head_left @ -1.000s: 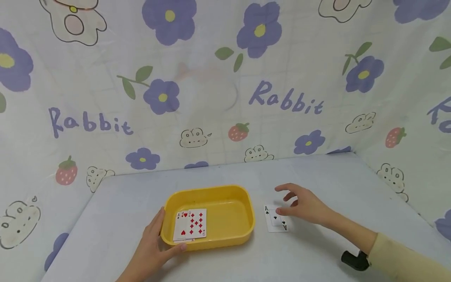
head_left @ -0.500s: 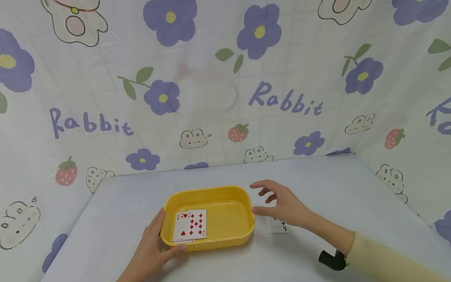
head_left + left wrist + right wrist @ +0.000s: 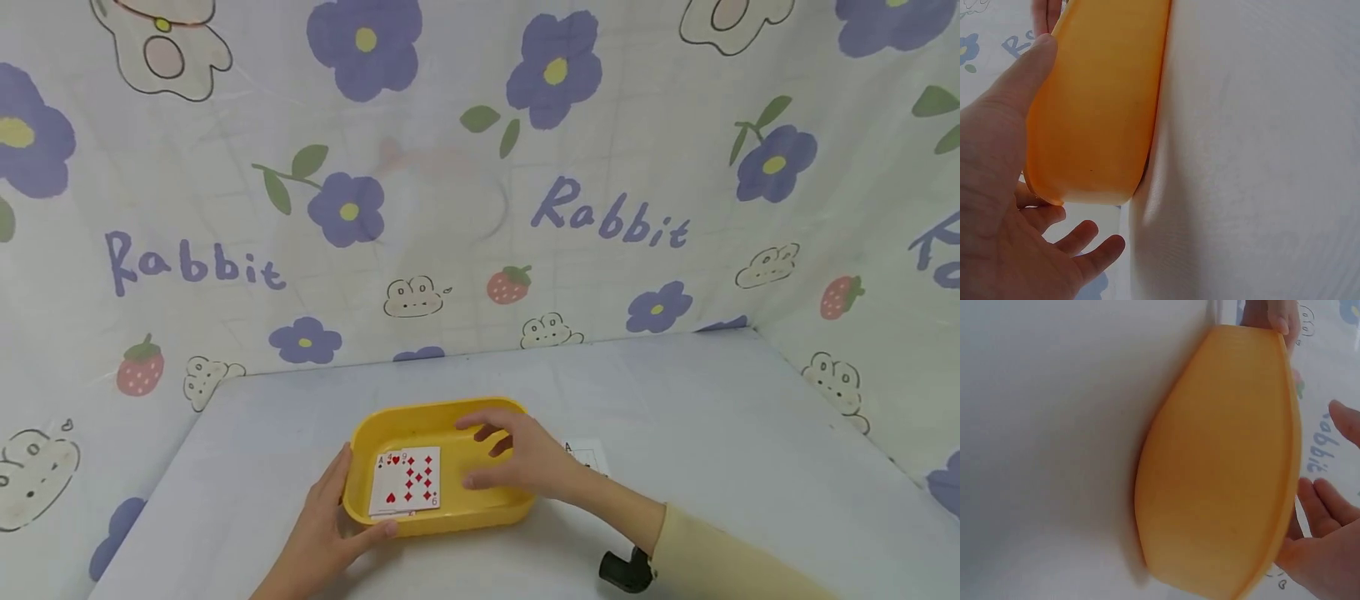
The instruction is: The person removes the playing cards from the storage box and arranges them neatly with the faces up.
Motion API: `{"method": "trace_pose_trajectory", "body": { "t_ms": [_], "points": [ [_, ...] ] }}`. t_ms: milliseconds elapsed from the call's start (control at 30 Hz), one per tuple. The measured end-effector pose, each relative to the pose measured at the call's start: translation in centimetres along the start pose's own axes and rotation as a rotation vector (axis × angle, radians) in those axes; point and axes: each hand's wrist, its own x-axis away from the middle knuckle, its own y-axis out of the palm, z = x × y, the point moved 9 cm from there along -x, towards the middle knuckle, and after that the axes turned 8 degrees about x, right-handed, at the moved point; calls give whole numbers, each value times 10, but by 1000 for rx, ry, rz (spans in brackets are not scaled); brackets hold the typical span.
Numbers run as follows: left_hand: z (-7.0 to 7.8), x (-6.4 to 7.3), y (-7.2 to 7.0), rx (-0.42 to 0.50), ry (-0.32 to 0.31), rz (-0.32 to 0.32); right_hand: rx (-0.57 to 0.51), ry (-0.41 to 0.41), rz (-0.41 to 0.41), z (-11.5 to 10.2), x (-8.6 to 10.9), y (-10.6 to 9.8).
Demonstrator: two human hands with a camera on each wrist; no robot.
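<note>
A yellow plastic tray (image 3: 450, 524) sits on the table with a few overlapping playing cards (image 3: 420, 479) face up in its left part; a nine of diamonds lies on top. My left hand (image 3: 322, 521) grips the tray's left end, thumb on the front rim and fingers along the side. Over the tray's right half hovers my right hand (image 3: 525, 458), fingers loosely bent and spread, with nothing between them. An ace of clubs (image 3: 594, 454) lies on the table right of the tray, partly hidden by my right hand and forearm. Both wrist views show the tray's outer wall (image 3: 1104, 106).
The white table (image 3: 720, 417) extends around the tray. Behind it hangs a patterned cloth (image 3: 450, 200) with purple flowers and lettering. A black fitting (image 3: 626, 572) is at my right wrist, by a pale yellow sleeve (image 3: 712, 558).
My right hand has moved left from above the ace of clubs to over the tray, empty throughout. The ace stays on the table. My left hand and the tray have kept their place.
</note>
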Motion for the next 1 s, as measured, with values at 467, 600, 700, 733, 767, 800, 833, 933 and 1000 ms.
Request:
{"method": "trace_pose_trajectory", "body": {
  "t_ms": [467, 600, 700, 733, 767, 800, 833, 933, 1000],
  "points": [
    [-1, 1, 1, -6, -7, -8, 44, 79, -197, 15, -28, 54],
    [-4, 1, 1, 2, -8, -4, 38, 122, -236, 21, -36, 62],
    [-3, 1, 0, -1, 1, 3, 52, 128, -244, 25, -42, 67],
    [-3, 1, 0, -1, 3, 4, 66, 125, -248, 27, -44, 68],
    [-3, 1, 0, -2, 3, 5, 78, 119, -254, 27, -45, 70],
    [-3, 1, 1, -5, 1, 5, 98, 107, -261, 28, -46, 71],
    [-2, 1, 1, -6, 2, 4, 119, 94, -268, 28, -48, 73],
    [-2, 1, 1, -11, 5, 5, 189, 57, -275, 27, -51, 77],
    [-2, 1, 1, -13, 9, 6, 210, 56, -258, 27, -53, 77]
  ]
}}
